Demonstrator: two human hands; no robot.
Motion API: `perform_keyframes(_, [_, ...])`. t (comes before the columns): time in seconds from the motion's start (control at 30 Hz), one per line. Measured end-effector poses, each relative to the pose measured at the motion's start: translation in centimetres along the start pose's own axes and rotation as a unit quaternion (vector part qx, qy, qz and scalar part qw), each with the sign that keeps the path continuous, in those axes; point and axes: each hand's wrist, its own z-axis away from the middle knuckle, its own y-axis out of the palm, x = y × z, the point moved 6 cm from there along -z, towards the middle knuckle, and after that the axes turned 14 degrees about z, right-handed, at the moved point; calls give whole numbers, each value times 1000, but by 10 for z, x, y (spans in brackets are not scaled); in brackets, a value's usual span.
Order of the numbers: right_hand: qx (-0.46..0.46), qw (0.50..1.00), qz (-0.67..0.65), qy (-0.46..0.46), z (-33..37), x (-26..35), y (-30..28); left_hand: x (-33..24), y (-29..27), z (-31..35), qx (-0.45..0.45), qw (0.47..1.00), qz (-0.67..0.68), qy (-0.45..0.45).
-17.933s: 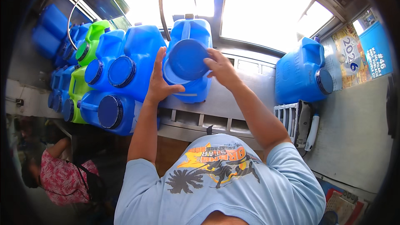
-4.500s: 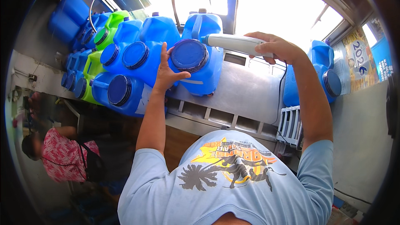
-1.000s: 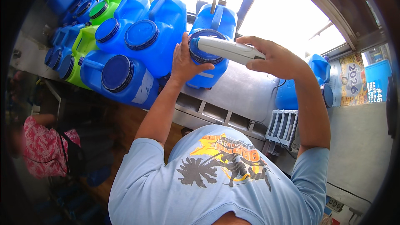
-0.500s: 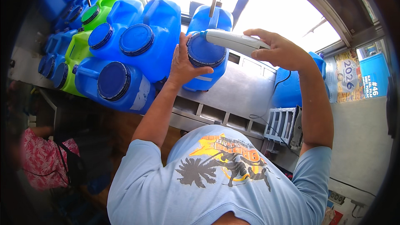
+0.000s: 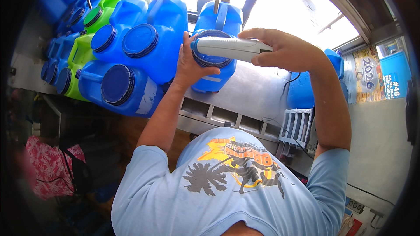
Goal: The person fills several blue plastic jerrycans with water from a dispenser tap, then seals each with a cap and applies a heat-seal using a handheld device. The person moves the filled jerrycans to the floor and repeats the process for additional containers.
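A blue water jug [image 5: 216,82] stands on the metal counter in front of me, its round dark-blue lid [image 5: 213,34] facing me. My left hand [image 5: 190,69] curves around the lid's left and lower rim, thumb spread from the fingers. In my right hand [image 5: 286,53] is a grey-white corded heat gun [image 5: 229,48]. It lies crosswise over the lid without clear contact, and its blue tip points left, close to my left fingers. The heat gun hides the middle of the lid.
Several blue and green jugs [image 5: 168,43] are crowded at the left, some stacked. Another blue jug [image 5: 302,91] sits at the right behind my forearm. The heat gun's black cord runs past a grey plastic rack [image 5: 296,126]. Rectangular slots [image 5: 224,116] line the metal counter's [image 5: 258,89] near edge.
The heat gun has moved left and slightly down across the lid, its tip going from the lid's upper edge to its left rim. My left hand stays around the lid.
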Motion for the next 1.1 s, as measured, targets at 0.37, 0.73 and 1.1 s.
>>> perform_keyframes(0.37, [-32,956,-231,177,132,-106,52,3,-34,-21,105,980,125,-115])
perform_keyframes(0.73, [-105,901,-414,79,129,-144,142,-8,-30,-27,90,987,93,-100])
perform_keyframes(1.1, [-105,906,-408,46,122,-138,151,-28,-29,-13,30,998,0,-56])
